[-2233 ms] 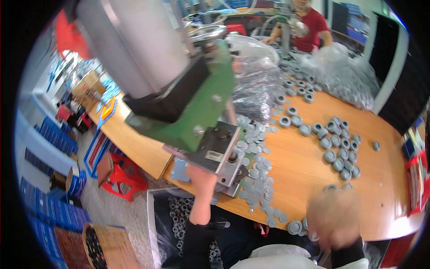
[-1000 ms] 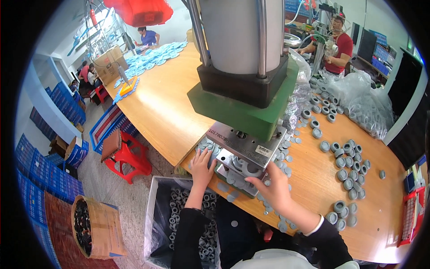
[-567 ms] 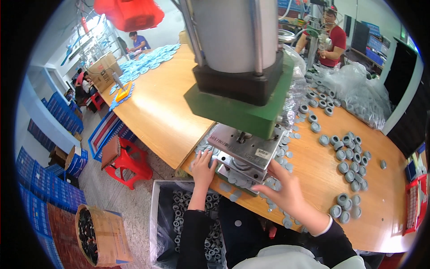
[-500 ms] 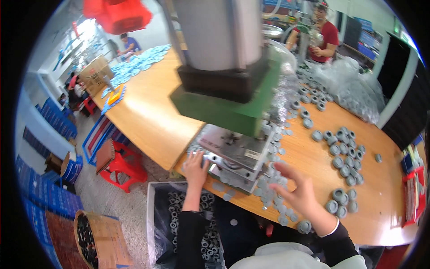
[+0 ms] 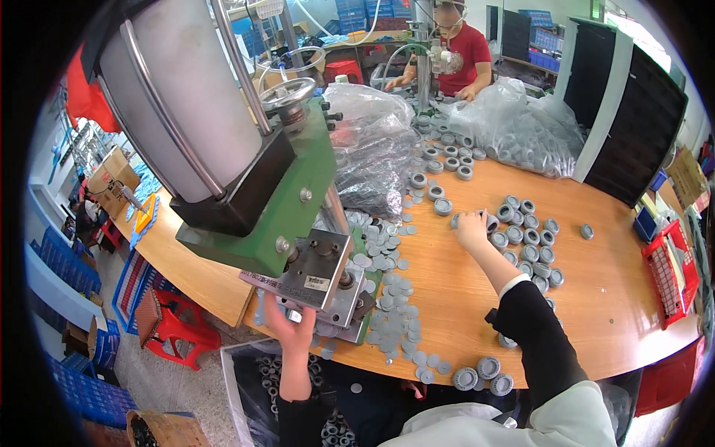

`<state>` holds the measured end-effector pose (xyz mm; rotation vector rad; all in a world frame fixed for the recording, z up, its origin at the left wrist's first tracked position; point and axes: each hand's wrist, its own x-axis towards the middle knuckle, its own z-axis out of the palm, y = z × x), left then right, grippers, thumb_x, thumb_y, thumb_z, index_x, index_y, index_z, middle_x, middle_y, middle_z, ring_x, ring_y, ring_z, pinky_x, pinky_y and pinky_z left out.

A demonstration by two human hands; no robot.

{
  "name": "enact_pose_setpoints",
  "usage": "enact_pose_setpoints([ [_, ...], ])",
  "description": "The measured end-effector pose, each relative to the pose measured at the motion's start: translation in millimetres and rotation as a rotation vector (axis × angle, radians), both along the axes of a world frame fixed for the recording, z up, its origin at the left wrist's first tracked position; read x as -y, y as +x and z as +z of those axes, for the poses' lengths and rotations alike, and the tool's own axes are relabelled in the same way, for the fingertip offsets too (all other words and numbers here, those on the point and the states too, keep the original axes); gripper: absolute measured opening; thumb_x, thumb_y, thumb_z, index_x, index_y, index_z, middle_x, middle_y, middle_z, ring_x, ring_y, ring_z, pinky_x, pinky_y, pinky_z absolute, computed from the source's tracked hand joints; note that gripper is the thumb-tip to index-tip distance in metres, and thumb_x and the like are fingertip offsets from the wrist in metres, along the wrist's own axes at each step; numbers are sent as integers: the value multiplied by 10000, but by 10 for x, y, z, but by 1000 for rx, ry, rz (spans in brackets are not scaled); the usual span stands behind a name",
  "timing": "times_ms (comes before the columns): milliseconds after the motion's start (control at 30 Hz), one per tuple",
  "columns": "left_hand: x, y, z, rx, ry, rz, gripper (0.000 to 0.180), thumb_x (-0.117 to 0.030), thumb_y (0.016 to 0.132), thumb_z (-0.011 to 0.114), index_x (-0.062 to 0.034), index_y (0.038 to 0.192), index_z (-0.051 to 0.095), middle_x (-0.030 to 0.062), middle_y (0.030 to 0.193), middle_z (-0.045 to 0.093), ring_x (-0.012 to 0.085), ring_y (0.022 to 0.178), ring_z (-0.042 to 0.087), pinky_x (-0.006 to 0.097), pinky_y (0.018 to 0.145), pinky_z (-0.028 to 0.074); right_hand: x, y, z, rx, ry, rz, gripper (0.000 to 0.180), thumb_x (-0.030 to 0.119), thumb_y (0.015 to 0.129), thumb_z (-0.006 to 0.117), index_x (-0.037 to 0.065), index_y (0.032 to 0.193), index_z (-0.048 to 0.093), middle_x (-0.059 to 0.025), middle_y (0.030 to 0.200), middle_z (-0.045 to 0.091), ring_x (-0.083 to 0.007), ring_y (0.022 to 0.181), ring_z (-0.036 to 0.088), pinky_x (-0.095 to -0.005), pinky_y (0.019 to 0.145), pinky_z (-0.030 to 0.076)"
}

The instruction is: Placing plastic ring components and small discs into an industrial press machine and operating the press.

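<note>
My right hand (image 5: 471, 231) reaches over the table to the left edge of a cluster of grey ring-shaped plastic parts (image 5: 530, 253). Its fingers are closed round a grey ring-shaped part (image 5: 491, 222), which they partly cover. At the front of a green bench press (image 5: 298, 201), my left hand (image 5: 290, 331) is up against the metal die (image 5: 319, 276), thumb and fingers apart. Its fingertips are partly hidden by the die, and I see nothing held there. Many flat grey discs (image 5: 395, 316) lie scattered right of the press.
Several ring parts (image 5: 488, 368) sit near the table's front edge. A bin (image 5: 232, 387) of ring parts stands below my left arm. Plastic bags (image 5: 514, 127) lie farther back, near a person in red (image 5: 471, 56). A red basket (image 5: 670, 276) is at right, a red stool (image 5: 179, 328) at left.
The view has swung to the right. My right hand has gone from above the discs out to the ring parts and closed on one. My left hand stays by the die.
</note>
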<state>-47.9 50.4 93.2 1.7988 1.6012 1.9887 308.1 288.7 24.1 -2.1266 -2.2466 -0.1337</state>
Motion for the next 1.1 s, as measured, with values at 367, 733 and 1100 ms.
enact_pose_setpoints([
  [367, -36, 77, -52, -175, -126, 233, 371, -202, 745, 728, -20, 1037, 588, 115, 1002, 624, 300, 1011, 545, 375, 885, 404, 1243, -404, 751, -1884, -717, 209, 435, 189, 836, 637, 20, 1216, 510, -42, 989, 507, -140, 847, 498, -281, 782, 436],
  [733, 1347, -779, -1327, 55, -385, 1152, 787, -271, 749, 744, 33, 1334, 315, 233, 1386, 278, 386, 1272, 311, 473, 1052, 269, 2179, -1691, 1073, -1378, -180, 830, 491, 91, 738, 736, 16, 1156, 490, -111, 1006, 586, -224, 960, 584, -345, 816, 484],
  [1100, 259, -950, -811, -375, -321, 492, 372, -185, 829, 629, -31, 1162, 564, 131, 1281, 520, 371, 1257, 399, 471, 1014, 303, 2150, -2266, 1132, -1231, -17, 609, 348, 126, 730, 734, -29, 1007, 592, -177, 814, 624, -360, 732, 609, -401, 661, 490],
])
